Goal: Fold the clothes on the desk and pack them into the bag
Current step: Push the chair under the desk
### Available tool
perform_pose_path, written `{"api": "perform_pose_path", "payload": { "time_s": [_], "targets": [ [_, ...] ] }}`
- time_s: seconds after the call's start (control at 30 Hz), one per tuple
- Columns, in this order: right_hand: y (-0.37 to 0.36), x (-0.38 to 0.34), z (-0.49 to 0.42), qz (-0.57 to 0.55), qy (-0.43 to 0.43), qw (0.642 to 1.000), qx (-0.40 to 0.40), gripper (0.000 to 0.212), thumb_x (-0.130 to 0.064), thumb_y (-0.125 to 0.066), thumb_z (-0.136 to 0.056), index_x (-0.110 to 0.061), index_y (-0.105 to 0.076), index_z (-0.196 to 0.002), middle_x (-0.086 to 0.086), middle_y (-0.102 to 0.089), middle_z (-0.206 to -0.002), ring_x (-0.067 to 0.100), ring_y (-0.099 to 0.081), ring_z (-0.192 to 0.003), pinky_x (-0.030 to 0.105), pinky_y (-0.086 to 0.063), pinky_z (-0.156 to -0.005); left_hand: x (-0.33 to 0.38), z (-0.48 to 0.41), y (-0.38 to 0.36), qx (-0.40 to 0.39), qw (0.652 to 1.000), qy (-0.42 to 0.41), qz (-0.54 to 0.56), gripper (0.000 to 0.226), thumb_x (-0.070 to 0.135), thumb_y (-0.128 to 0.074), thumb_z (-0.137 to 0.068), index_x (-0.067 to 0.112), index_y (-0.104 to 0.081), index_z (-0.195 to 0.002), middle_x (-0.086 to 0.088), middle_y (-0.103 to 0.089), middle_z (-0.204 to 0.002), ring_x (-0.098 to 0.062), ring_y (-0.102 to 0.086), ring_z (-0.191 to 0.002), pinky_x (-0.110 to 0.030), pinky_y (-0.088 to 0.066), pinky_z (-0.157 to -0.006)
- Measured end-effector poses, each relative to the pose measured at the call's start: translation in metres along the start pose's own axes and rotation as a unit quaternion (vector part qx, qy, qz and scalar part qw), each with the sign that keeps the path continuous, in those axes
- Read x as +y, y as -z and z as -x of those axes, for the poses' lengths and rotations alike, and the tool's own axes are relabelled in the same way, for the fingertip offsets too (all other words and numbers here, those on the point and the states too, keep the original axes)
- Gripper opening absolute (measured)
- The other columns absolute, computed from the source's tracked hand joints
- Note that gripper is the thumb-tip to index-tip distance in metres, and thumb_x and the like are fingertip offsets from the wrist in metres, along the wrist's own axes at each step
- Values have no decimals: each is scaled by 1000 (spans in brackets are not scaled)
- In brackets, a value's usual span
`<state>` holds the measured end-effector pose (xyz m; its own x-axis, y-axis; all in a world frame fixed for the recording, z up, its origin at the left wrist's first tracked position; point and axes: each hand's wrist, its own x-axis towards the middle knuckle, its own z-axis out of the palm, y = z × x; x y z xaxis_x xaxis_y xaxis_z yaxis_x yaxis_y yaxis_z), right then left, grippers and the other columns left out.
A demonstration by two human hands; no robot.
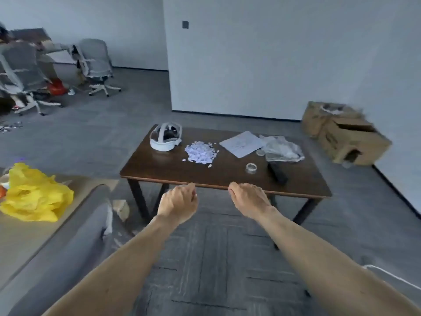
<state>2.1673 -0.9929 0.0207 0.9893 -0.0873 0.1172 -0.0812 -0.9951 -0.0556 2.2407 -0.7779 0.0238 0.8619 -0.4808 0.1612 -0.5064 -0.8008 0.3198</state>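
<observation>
Reaching forward with both bare forearms, I hold my two hands side by side, near each other, at the near edge of the tabletop (159, 165).

1. Left grip (178, 201): clenched loosely, fingers curled in against the thumb, nothing in it.
2. Right grip (248, 199): back of the hand up, thumb tip at the table edge, fingers bent down out of sight; I cannot tell whether it is clenched or released.
3. Tabletop: dark brown wood on black legs.
4. Clear plastic bag (282, 149): crumpled, at the far right of the tabletop, its edge overlapping item 5.
5. White sheet (241, 143): flat, lying askew at the far side.
6. Heap of small pale chips (200, 152): mid-tabletop, between items 5 and 7.
7. White headset (165, 139): far left corner, strap arched upward.
8. Clear tape roll (251, 167): lying flat, just beside item 9.
9. Black oblong object (276, 173): near the right edge; kind unclear.
10. Yellow crumpled heap (34, 195): on a tan surface to my left, well apart from the tabletop; cloth or plastic, I cannot tell.
11. Cardboard boxes (346, 135): on the floor by the right wall.
12. Office chairs (95, 62): far left, blurred.
</observation>
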Motion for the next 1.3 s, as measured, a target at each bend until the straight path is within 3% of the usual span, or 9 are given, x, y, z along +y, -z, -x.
{"api": "perform_pose_path", "payload": {
  "time_s": [0.13,0.23,0.3,0.4,0.5,0.73,1.0,1.17,1.3],
  "targets": [
    [35,116,159,3,-168,986,-1,19,-21,-38,-102,-15,-55,-97,10,-68,-86,36,-66,-80,36,-38,-61,157,32,-43,-56,987,-145,30,16,29,-44,-97,22,-57,-91,2,-69,-90,-25,-65,-80,-32,-41,-66],
    [56,180,296,-1,-292,956,-13,18,-21,-37,-100,-19,-47,-87,10,-62,-79,36,-64,-77,39,-48,-67,268,83,-74,-90,960,-261,47,16,30,-46,-98,22,-59,-93,4,-68,-87,-22,-66,-79,-33,-48,-67],
    [69,207,387,4,-363,932,-13,18,-23,-38,-99,-19,-49,-86,11,-65,-87,36,-65,-84,37,-48,-69,334,120,-92,-109,939,-320,57,16,31,-47,-99,24,-59,-93,4,-69,-87,-22,-67,-79,-35,-53,-71],
    [88,230,507,18,-466,885,-2,30,-30,-35,-103,-15,-61,-103,17,-67,-105,40,-64,-95,39,-43,-72,420,175,-112,-130,911,-388,61,16,34,-48,-99,24,-59,-93,5,-71,-90,-21,-69,-83,-34,-51,-72],
    [106,238,607,38,-543,839,12,32,-34,-35,-103,-18,-62,-107,17,-66,-110,40,-63,-98,38,-46,-77,492,229,-124,-152,878,-449,72,18,32,-46,-100,22,-60,-92,5,-70,-90,-21,-68,-84,-32,-45,-69],
    [124,237,747,13,-650,757,60,34,-34,-30,-103,-17,-58,-94,12,-67,-90,36,-65,-82,37,-47,-68,612,316,-139,-189,806,-557,59,20,26,-44,-98,17,-61,-93,-5,-71,-92,-30,-66,-88,-37,-47,-74],
    [112,268,840,-19,-695,718,48,32,-27,-32,-103,-15,-54,-83,4,-59,-70,24,-58,-59,30,-40,-55,746,357,-197,-211,768,-599,77,22,33,-45,-98,17,-60,-93,-7,-72,-92,-33,-65,-86,-36,-45,-69],
    [108,352,887,-49,-684,728,-4,32,-25,-33,-104,-14,-53,-81,-2,-51,-65,15,-48,-52,27,-37,-50,834,348,-256,-232,802,-537,118,32,49,-44,-98,19,-57,-98,0,-67,-92,-20,-59,-76,-31,-44,-67],
    [112,443,895,-66,-638,766,-54,32,-26,-33,-105,-15,-53,-82,-4,-49,-66,13,-46,-55,24,-34,-50,884,319,-302,-255,850,-447,110,41,57,-46,-96,17,-53,-102,0,-61,-85,-21,-59,-76,-32,-43,-69]
  ]
}}
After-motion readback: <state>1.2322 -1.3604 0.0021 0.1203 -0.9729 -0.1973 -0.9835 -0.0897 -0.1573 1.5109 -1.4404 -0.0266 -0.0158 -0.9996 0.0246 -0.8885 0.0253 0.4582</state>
